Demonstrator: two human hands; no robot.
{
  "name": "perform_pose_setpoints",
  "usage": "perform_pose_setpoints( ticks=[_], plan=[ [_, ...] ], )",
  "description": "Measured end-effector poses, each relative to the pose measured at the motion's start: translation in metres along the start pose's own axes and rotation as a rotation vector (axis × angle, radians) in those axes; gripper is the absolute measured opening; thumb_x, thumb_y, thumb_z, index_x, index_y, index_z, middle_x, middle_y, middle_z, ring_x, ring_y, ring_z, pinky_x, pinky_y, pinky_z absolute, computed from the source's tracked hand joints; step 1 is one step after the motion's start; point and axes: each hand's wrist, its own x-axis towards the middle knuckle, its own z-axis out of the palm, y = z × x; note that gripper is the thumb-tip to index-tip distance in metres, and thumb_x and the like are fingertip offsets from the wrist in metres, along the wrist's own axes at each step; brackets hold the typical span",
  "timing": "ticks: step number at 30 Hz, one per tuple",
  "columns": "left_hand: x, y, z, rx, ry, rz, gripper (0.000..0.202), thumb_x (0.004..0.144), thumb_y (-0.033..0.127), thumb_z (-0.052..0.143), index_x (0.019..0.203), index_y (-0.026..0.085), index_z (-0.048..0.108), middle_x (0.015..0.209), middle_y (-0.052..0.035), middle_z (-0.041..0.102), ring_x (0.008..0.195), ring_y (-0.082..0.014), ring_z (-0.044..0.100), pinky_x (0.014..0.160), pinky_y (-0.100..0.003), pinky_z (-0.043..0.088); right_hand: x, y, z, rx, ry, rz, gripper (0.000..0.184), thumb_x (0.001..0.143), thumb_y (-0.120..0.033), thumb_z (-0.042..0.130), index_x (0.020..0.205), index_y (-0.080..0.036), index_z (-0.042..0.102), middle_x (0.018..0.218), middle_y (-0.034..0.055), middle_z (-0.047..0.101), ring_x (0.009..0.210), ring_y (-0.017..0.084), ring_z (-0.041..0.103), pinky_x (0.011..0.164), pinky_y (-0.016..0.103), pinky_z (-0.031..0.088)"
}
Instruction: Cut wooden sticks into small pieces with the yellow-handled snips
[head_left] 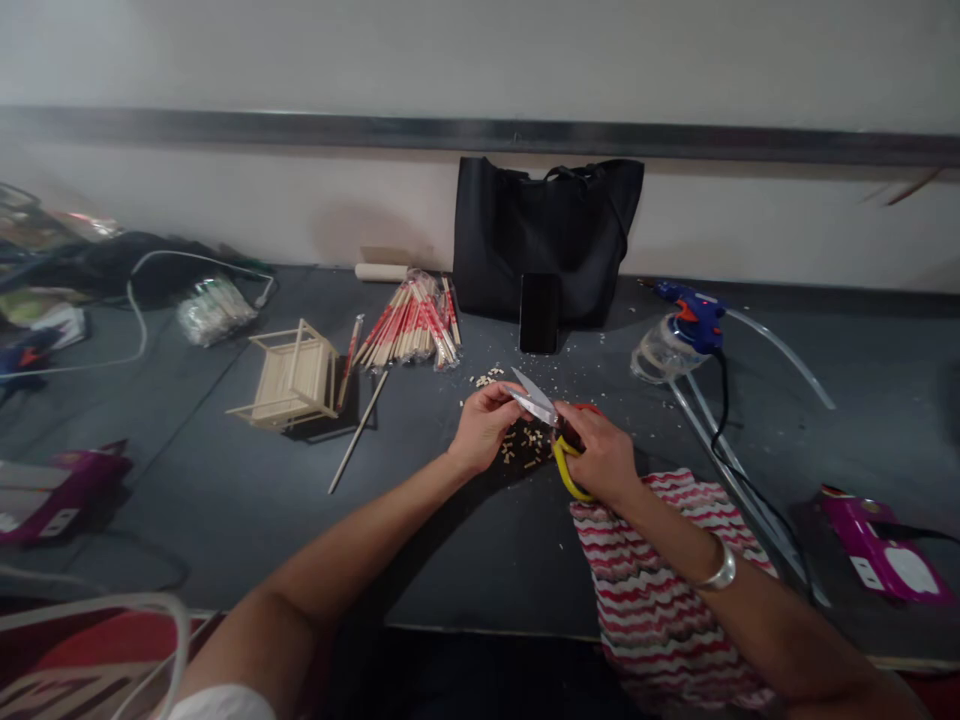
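Note:
My right hand grips a pair of scissors by its yellow and red handles, with the blades apart and pointing up to the left. Close by the blades, my left hand is closed in a pinch; whatever is between its fingertips is too small to make out. Tiny cut wooden bits lie scattered on the dark table below the hands, and a pale pile of bits sits just beyond. Left of these lie a single bare stick and a small chair-like frame of sticks.
Wrapped chopsticks lie behind the hands. A phone leans on a black bag. To the right, a blue glue gun rests on a clear jar, near clear glue sticks. Striped cloth lies under my right forearm.

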Motion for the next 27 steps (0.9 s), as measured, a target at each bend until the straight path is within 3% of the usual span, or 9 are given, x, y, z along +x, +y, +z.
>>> perform_pose_setpoints(
  ticks=[9,14,22,27],
  plan=[
    [-0.0027,0.0024,0.0028,0.058,0.007,0.035,0.020,0.056,0.019,0.085,0.069,0.016,0.070,0.061,0.0031,0.068,0.057,-0.0088,0.059,0.061,-0.021,0.049,-0.0001,-0.0039,-0.0007,-0.018,-0.010,0.015,0.048,0.075,-0.020,0.059,0.123,-0.022,0.068,0.091,0.0052,0.072,0.085,0.021,0.067,0.076,0.030,0.055],
    [-0.0033,0.0005,0.0027,0.088,0.026,0.055,0.017,0.058,0.019,0.082,0.067,0.016,0.069,0.060,0.0038,0.066,0.055,-0.0081,0.058,0.060,-0.020,0.048,-0.0006,-0.0029,-0.0003,0.012,-0.010,0.016,0.050,0.072,-0.016,0.057,0.120,-0.022,0.069,0.085,0.0041,0.071,0.076,0.020,0.066,0.070,0.028,0.054],
    [-0.0032,-0.0001,0.0006,0.115,0.036,0.058,0.027,0.058,0.030,0.088,0.064,0.017,0.065,0.059,0.0030,0.064,0.054,-0.0088,0.057,0.059,-0.023,0.048,-0.0017,-0.0034,0.0015,0.055,0.023,-0.002,0.051,0.070,-0.014,0.054,0.119,-0.020,0.069,0.082,0.0036,0.073,0.066,0.017,0.064,0.067,0.027,0.055],
    [-0.0031,0.0022,0.0023,0.057,-0.013,0.033,0.029,0.059,0.032,0.089,0.066,0.016,0.066,0.059,0.0035,0.063,0.055,-0.0077,0.055,0.059,-0.022,0.046,-0.0003,0.0007,0.0042,0.107,0.053,0.014,0.043,0.075,-0.017,0.053,0.115,-0.020,0.069,0.091,0.0050,0.076,0.069,0.017,0.066,0.068,0.027,0.057]
  ],
)
